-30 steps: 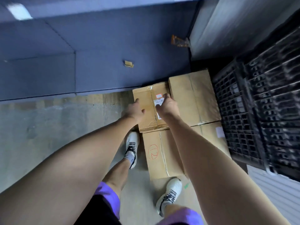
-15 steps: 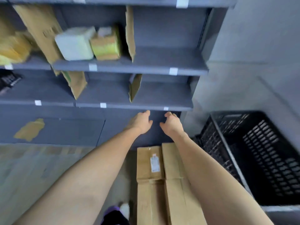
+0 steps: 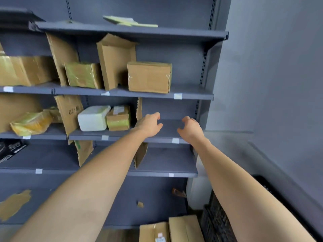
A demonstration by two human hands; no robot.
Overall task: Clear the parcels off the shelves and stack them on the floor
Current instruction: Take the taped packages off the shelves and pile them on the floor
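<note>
Both hands are raised toward the shelving and hold nothing: the left hand (image 3: 150, 124) has loosely curled, relaxed fingers, and the right hand (image 3: 190, 127) is likewise slack and parted. The likeliest next parcel, the brown box (image 3: 149, 76), sits one shelf above the hands, just up and left of the gap between them. It lies flat, long axis running left to right along the shelf, broad face outward. Best to take it by its two short ends, palms pressing inward, then slide it clear before lowering it to the floor boxes (image 3: 170, 230) below the right forearm.
</note>
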